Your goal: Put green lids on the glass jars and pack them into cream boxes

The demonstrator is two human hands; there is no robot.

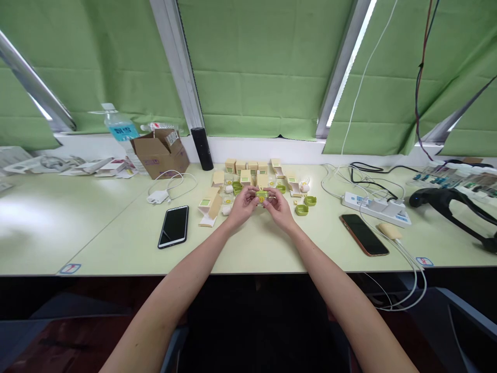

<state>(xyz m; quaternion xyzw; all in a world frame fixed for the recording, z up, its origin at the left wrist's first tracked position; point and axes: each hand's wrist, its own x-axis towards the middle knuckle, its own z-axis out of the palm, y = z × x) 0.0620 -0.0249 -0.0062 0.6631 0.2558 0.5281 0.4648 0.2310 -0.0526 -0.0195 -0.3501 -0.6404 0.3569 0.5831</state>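
My left hand (244,203) and my right hand (279,205) are closed on opposite sides of a small green case (262,194) with a clear part and something yellow in it. They hold it just above the table. Around it lie several small cardboard boxes (245,177), some upright and some opened flat. Two green shells (302,210) rest to the right of my right hand. A white rolled piece (227,210) lies beside my left hand, close to an opened box (210,205). My fingers partly cover the case.
A phone (173,227) lies at left and another phone (364,234) at right. Behind are a brown carton (163,154), a water bottle (118,127) and a black cylinder (202,149). A power strip (375,209) with loose cables and a black headset-like frame (446,207) occupy the right side.
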